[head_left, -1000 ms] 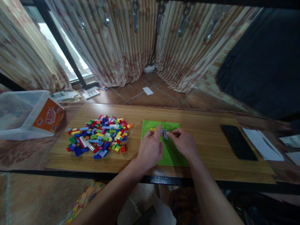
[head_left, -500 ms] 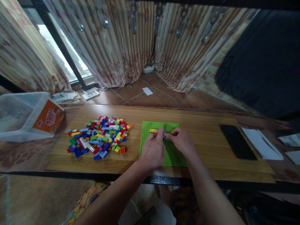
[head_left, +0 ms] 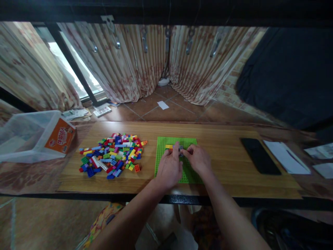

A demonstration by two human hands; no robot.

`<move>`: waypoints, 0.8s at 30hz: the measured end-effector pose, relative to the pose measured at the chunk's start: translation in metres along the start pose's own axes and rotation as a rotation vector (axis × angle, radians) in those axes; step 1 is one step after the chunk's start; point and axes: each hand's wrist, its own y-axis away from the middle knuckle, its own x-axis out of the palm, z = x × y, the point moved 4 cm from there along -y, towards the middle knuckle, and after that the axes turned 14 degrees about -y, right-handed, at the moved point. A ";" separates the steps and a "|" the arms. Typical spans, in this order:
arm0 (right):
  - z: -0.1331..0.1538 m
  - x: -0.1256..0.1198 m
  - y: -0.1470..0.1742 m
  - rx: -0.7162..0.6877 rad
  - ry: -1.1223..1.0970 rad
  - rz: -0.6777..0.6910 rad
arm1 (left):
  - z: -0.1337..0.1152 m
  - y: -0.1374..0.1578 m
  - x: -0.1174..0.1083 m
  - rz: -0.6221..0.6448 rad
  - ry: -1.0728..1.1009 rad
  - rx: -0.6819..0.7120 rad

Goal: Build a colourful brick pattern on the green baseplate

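Observation:
A green studded baseplate [head_left: 191,173] lies on the wooden board, with a short row of toy bricks near its middle. At the row's left end is a yellow brick [head_left: 169,146]; purple and grey pieces show between my fingers. My left hand [head_left: 169,168] rests over the plate, its index finger stretched along the row and its other fingers bent against the bricks. From the right, my right hand [head_left: 199,158] pinches a small greyish brick [head_left: 181,150] at the row's right end. Fingers hide most of these pieces.
Left of the plate lies a heap of loose coloured bricks [head_left: 111,156]. Beyond it stands a clear plastic box [head_left: 33,135] with an orange label. A black phone-like slab [head_left: 260,156] and white papers [head_left: 286,156] lie to the right. The table's dark front edge [head_left: 182,199] runs below my wrists.
The camera view has tilted and shifted slightly. Both hands stay at the brick row, the right one still pinching at its right end.

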 end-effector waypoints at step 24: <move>-0.008 0.000 0.000 -0.031 -0.051 0.018 | 0.089 -0.001 -0.070 -0.287 0.267 -0.369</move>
